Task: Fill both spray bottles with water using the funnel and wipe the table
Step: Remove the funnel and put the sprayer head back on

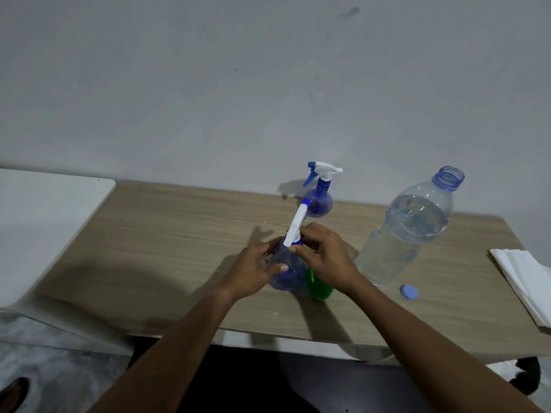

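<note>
A person's two bare arms reach in from the bottom of the frame over a wood-grain surface (167, 234) set against a pale wall.

At the centre, the left hand (253, 268) wraps its grip around the rounded body of a translucent blue spray bottle (286, 269) standing on the surface. The right hand (323, 256) pinches its grip at the bottle's neck, on the white spray head (295, 228), which tilts up and toward the wall. Just right of this bottle, partly hidden under the right hand, sits a green funnel (320, 286).

A second blue spray bottle (320, 201), with its white trigger head on, stands upright behind the hands, close to the wall edge.

To the right stands a large clear water bottle (408, 231), uncapped and mostly full. Its blue cap (409, 292) lies flat near its base, toward the front edge. A white folded cloth or paper (527, 281) lies at the far right edge, partly cut off by the frame.

The left half of the surface is bare. A white panel (44, 228) adjoins it at the left of the frame.
</note>
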